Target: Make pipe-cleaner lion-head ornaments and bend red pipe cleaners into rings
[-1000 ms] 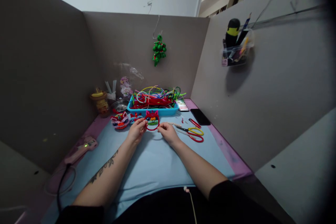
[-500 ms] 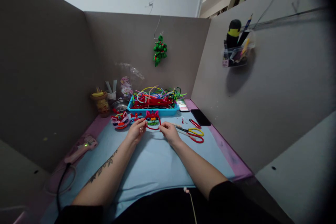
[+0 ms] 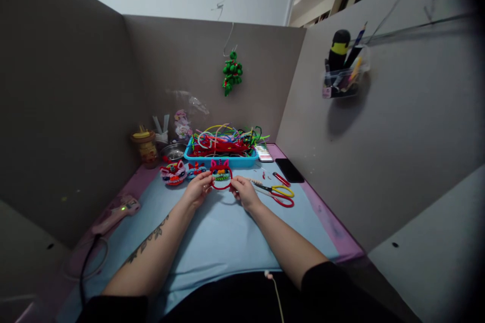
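A small pink pipe-cleaner animal face [image 3: 221, 170] with a red loop under it is held between both hands above the blue mat [image 3: 223, 232]. My left hand [image 3: 197, 189] pinches its left side, fingers closed on it. Fingers of my right hand [image 3: 244, 192] are closed on the loop's right end. Two finished faces [image 3: 173, 172] lie just left of my left hand.
A blue tray [image 3: 222, 154] full of coloured pipe cleaners stands behind. Red-and-yellow scissors [image 3: 278, 193], a red tool and a black phone [image 3: 289, 169] lie to the right. A pink glue gun [image 3: 115, 213] with its cord lies at left. Grey partition walls surround the desk.
The red loop under the face flattened half a second ago and is rounded again now; both hands stayed almost in place.
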Demonstrator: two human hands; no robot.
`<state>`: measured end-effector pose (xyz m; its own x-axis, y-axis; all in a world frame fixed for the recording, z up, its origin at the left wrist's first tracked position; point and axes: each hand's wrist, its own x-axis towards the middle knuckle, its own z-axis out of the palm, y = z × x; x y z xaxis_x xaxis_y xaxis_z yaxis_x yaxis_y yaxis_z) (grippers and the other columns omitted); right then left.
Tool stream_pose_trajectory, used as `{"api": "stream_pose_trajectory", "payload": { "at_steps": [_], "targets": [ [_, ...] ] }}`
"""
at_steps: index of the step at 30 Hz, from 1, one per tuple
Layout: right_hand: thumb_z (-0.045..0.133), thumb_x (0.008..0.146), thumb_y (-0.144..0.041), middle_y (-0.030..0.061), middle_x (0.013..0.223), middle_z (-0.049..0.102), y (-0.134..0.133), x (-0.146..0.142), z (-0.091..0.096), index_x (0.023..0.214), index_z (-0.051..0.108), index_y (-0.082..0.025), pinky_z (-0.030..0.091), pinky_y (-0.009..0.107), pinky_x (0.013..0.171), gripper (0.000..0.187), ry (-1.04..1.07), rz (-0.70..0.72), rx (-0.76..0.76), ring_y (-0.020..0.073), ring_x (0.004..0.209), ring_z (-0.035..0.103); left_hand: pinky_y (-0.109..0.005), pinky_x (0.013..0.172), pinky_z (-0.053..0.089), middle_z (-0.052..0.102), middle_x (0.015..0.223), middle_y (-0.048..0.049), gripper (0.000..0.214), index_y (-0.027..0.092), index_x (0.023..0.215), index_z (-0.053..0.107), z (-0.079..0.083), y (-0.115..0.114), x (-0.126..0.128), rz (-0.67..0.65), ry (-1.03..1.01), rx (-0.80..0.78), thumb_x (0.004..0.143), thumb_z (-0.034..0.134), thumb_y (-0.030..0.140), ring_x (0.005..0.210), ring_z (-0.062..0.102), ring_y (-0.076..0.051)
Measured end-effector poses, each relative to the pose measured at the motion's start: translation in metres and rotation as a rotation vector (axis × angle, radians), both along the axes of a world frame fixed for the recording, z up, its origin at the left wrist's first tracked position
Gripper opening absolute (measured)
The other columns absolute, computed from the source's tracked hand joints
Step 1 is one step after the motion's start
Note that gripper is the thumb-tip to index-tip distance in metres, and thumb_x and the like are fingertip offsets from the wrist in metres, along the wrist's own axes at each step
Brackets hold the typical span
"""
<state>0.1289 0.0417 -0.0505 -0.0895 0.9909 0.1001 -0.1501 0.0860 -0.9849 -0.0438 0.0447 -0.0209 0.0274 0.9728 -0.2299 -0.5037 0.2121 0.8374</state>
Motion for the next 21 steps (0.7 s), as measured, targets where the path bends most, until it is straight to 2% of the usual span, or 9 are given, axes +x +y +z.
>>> {"api": "stream_pose_trajectory", "payload": {
  "at_steps": [4,9,12,17,21],
  "targets": [
    [0.06,0.068,-0.034,-0.0052,0.048,0.051,-0.0004,0.0005,-0.0003,0.059,0.052,-0.018,0.022,0.018,0.037,0.02,0.008,-0.006,0.006,0.0054,0.039,0.035,-0.017,0.052,0.044,0.068,0.072,-0.0018,0.03,0.013,0.093,0.061,-0.0021,0.0015,-0.0014,-0.018,-0.013,-0.005,0.067,0.074,0.008,0.056,0.062,-0.008],
    [0.059,0.071,-0.047,-0.0055,0.046,0.05,0.0007,-0.0013,-0.0052,0.061,0.049,-0.019,0.019,0.018,0.033,0.031,0.01,0.017,-0.043,0.0057,0.035,0.034,-0.017,0.052,0.043,0.068,0.072,-0.0012,0.028,0.014,0.092,0.061,-0.0014,0.0013,-0.0016,-0.026,-0.016,0.005,0.068,0.073,0.008,0.057,0.062,-0.008],
    [0.06,0.069,-0.049,-0.0055,0.046,0.05,0.0013,-0.0017,-0.006,0.061,0.048,-0.02,0.017,0.018,0.032,0.032,0.007,0.026,-0.061,0.0058,0.034,0.033,-0.017,0.052,0.042,0.068,0.072,-0.0019,0.028,0.014,0.091,0.062,-0.0008,0.0008,-0.0012,-0.035,-0.011,0.011,0.067,0.074,0.009,0.057,0.062,-0.008],
    [0.063,0.068,-0.046,-0.0059,0.044,0.048,0.0,0.0002,-0.0039,0.058,0.048,-0.019,0.019,0.019,0.036,0.033,-0.019,-0.011,0.003,0.0052,0.035,0.031,-0.017,0.052,0.042,0.068,0.072,-0.0011,0.027,0.015,0.091,0.061,-0.0006,0.0015,-0.0024,-0.01,0.011,0.011,0.067,0.074,0.01,0.054,0.06,-0.008],
    [0.066,0.067,-0.048,-0.006,0.042,0.044,-0.0033,0.0025,-0.0029,0.058,0.054,-0.017,0.025,0.019,0.04,0.034,-0.089,-0.045,0.075,0.0066,0.039,0.035,-0.018,0.054,0.044,0.068,0.073,-0.0013,0.027,0.015,0.091,0.061,-0.0002,0.002,-0.0039,-0.006,0.06,0.016,0.068,0.074,0.012,0.055,0.061,-0.008]
  ]
}}
